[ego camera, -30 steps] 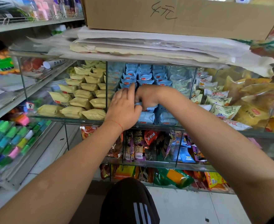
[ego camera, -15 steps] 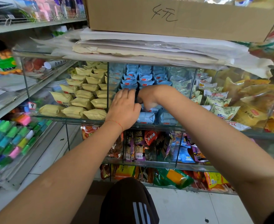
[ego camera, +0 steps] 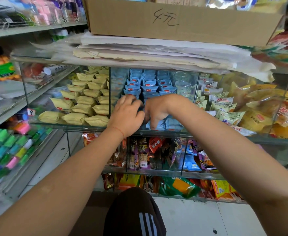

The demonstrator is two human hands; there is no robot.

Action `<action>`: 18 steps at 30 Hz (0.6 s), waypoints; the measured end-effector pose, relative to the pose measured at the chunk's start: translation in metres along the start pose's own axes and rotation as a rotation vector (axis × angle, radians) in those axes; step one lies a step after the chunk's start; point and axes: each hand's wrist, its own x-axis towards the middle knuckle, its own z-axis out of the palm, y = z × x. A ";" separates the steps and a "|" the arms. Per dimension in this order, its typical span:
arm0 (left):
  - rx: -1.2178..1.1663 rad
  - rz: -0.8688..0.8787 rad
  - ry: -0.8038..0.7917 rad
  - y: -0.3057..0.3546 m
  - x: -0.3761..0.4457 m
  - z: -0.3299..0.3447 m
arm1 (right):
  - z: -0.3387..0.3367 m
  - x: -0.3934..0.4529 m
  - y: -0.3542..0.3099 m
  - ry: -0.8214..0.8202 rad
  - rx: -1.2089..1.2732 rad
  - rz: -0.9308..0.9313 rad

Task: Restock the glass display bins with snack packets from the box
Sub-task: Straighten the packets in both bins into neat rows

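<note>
Both hands are inside the middle glass bin [ego camera: 153, 132], which holds rows of light-blue snack packets [ego camera: 149, 83]. My left hand [ego camera: 127, 114] lies over the front-left packets with fingers bent and blurred; what it holds is hidden. My right hand [ego camera: 155, 110] reaches in from the right, its fingers curled down over the front blue packets [ego camera: 172, 125]. A cardboard box [ego camera: 182, 21] with handwriting sits on top of the display, on stacked paper sheets.
The bin to the left holds yellow packets [ego camera: 82, 106]; bins to the right hold white and orange packets [ego camera: 225, 101]. Lower glass tiers [ego camera: 157, 171] carry mixed colourful snacks. A shelf with coloured items [ego camera: 9, 150] stands at the left. My knee [ego camera: 134, 213] is below.
Both hands stayed in the blue-packet bin. My left hand's fingers shifted and curled toward the right hand; my right hand's fingers reached further down onto the front packets.
</note>
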 end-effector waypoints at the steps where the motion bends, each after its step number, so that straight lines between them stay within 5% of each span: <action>1: 0.039 0.010 -0.024 -0.001 0.001 0.001 | 0.000 0.000 -0.003 -0.020 -0.049 0.015; 4: 0.087 0.030 -0.048 -0.003 0.003 0.002 | -0.002 0.000 -0.006 -0.108 -0.065 0.044; 6: 0.096 0.034 -0.058 -0.002 0.003 0.002 | -0.008 -0.010 0.003 -0.098 0.153 0.058; 8: 0.104 0.025 -0.089 -0.001 0.004 0.002 | -0.015 -0.020 0.021 0.133 0.370 0.093; 10: 0.080 0.010 -0.090 -0.002 0.004 0.002 | -0.015 -0.015 0.034 0.484 0.366 0.189; 12: 0.013 0.012 -0.030 -0.002 0.002 0.002 | -0.001 -0.003 0.029 0.664 0.330 0.277; 18: -0.230 -0.042 0.167 0.005 -0.005 -0.005 | 0.051 0.027 -0.009 0.392 0.155 0.334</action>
